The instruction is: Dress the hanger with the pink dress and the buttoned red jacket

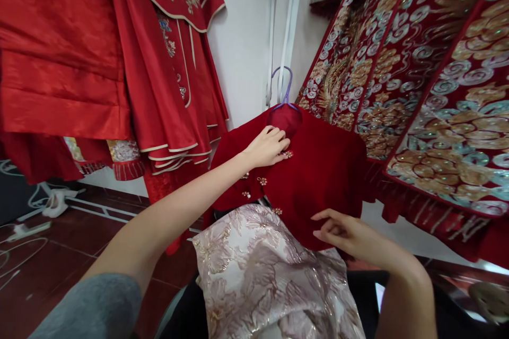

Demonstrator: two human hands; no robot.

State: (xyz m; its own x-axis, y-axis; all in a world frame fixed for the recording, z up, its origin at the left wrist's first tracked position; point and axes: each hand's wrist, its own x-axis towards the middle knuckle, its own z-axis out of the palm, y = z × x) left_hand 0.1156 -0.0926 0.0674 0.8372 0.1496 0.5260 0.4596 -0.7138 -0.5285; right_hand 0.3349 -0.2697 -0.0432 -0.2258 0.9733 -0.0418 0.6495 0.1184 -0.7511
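Observation:
A red velvet-like jacket (pixel 318 169) hangs from a purple hanger (pixel 287 96) before me, its front parted low down. Small jewelled flower fasteners (pixel 262 181) sit along both front edges. My left hand (pixel 268 146) is closed on the jacket's front edge just below the neckline, beside an upper fastener. Near the lower right front, my right hand (pixel 340 230) has its thumb and index finger apart and the other fingers loosely bent, with nothing between them. A pale floral brocade cloth (pixel 254 270) lies across my lap, reaching up under the jacket's hem.
Red garments with pale trim (pixel 167 89) hang at the left. On the right hang heavily embroidered red garments (pixel 397 79). White rack poles (pixel 286 26) rise behind the hanger. Cables and a power strip (pixel 29 232) lie on the tiled floor (pixel 67 254).

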